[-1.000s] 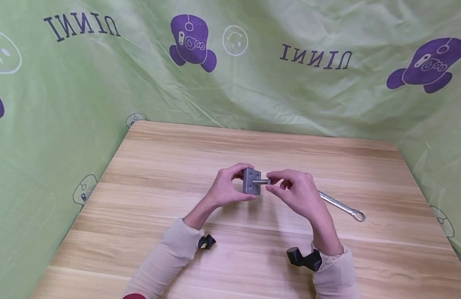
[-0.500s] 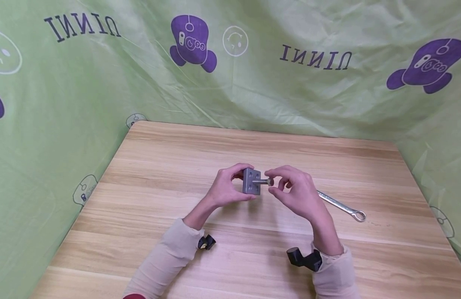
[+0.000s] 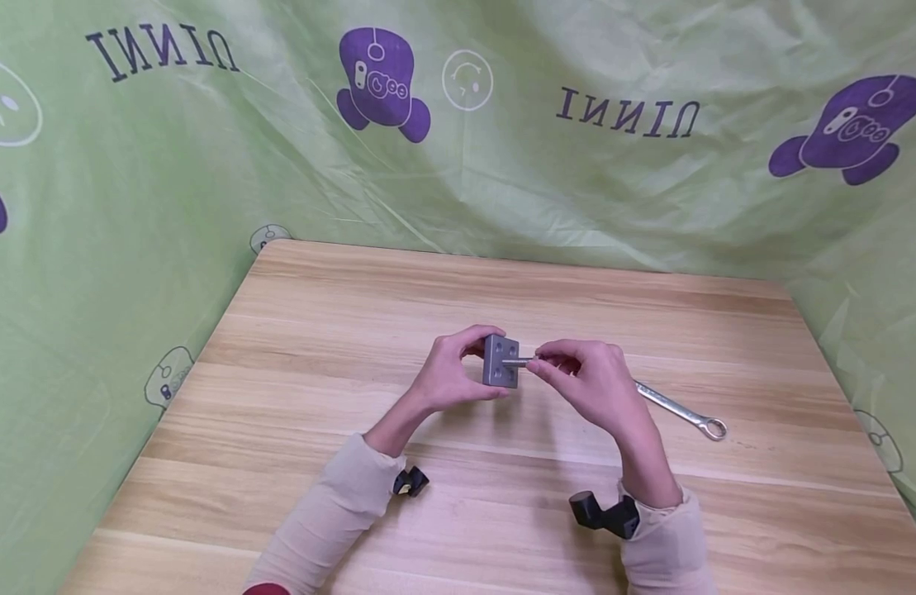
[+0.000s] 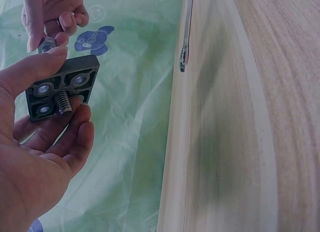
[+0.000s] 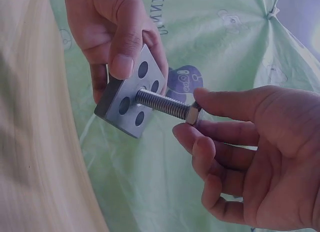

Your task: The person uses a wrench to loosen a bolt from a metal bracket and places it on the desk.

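My left hand grips a square dark grey metal plate by its edges, thumb on one side and fingers on the opposite side. Round holes sit near the plate's corners. Through its centre runs a threaded hex bolt, most of its shank standing out on the side facing my right hand. Thumb and forefinger of that hand pinch the bolt's hex head, the other fingers loosely curled below. On the plate's ribbed back, in the left wrist view, the bolt's threaded end pokes out.
A silver wrench lies on the wooden table right of my right hand, its far end hidden behind that hand. Green printed cloth hangs around the table's back and sides. Black camera mounts sit at both wrists.
Half a second ago my right thumb and fingers were spread apart around the bolt head; now they have come together on it. The plate and my left hand stay put.
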`<state>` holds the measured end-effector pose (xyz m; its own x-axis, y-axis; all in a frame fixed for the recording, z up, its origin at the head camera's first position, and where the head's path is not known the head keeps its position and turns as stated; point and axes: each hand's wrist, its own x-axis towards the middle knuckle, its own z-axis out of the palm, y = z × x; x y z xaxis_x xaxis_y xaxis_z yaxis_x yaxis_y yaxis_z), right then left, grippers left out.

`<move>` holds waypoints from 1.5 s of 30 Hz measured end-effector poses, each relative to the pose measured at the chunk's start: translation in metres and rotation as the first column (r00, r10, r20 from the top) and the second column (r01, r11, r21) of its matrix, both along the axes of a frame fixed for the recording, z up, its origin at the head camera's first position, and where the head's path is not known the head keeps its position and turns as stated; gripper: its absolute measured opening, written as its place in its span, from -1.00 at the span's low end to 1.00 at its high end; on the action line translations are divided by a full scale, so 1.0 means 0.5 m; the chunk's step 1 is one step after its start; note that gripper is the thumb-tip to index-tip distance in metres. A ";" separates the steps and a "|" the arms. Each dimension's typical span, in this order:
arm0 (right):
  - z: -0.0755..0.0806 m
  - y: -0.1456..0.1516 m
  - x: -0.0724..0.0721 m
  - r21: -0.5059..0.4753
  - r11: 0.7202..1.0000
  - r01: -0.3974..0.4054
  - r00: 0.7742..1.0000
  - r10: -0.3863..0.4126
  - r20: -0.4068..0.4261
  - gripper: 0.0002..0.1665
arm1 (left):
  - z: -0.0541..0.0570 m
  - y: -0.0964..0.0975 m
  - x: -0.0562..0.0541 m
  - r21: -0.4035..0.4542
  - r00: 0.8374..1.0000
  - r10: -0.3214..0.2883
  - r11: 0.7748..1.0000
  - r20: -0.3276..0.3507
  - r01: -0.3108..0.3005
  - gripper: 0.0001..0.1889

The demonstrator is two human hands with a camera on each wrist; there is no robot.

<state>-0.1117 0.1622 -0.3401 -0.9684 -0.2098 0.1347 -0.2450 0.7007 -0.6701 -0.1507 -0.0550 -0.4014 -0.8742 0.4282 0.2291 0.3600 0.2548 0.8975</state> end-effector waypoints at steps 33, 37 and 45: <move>-0.002 0.001 -0.001 -0.003 1.000 0.015 0.999 -0.014 0.050 -0.80 | -0.004 0.000 -0.001 0.017 1.000 -0.005 1.000 0.001 0.005 -0.26; -0.001 0.000 0.001 -0.017 1.000 0.006 1.000 -0.006 0.023 -0.79 | -0.003 -0.001 0.000 0.009 1.000 -0.001 1.000 -0.003 0.001 -0.25; -0.009 0.000 0.002 -0.066 0.996 -0.057 0.985 0.045 -0.166 -0.73 | -0.001 -0.001 -0.001 0.016 1.000 -0.001 1.000 -0.002 0.001 -0.24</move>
<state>-0.1107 0.1621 -0.3448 -0.9203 -0.2427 0.3068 -0.3898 0.6369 -0.6651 -0.1509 -0.0556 -0.4019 -0.8735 0.4252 0.2370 0.3615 0.2406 0.9008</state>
